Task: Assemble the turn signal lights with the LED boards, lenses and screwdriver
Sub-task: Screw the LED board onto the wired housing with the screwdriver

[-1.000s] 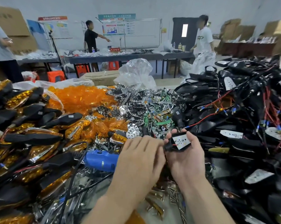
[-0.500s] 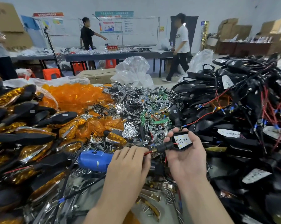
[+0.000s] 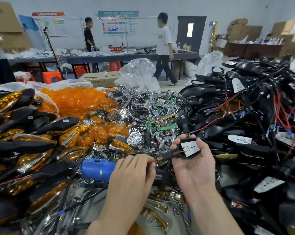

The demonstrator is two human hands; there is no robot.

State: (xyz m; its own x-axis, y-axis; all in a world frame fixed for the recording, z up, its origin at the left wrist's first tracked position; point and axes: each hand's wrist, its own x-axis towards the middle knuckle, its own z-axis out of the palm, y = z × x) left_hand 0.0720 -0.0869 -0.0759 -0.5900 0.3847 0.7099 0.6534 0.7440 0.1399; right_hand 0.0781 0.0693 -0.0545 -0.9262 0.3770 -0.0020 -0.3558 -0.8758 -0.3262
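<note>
The right hand (image 3: 192, 168) lies palm up, fingers curled round a black housing (image 3: 174, 154) whose white LED board (image 3: 189, 148) faces up. The left hand (image 3: 133, 177) pinches the red wire (image 3: 151, 162) leaving the housing's stem. A blue screwdriver (image 3: 97, 168) lies just left of it, orange lenses (image 3: 79, 100) heaped beyond and a housing pile (image 3: 245, 102) at right.

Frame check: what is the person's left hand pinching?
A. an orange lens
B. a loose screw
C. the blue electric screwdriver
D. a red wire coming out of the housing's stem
D: the left hand pinches the red wire that leads out of the stem of the black turn signal housing held by the right hand; the blue electric screwdriver lies on the pile.
</note>
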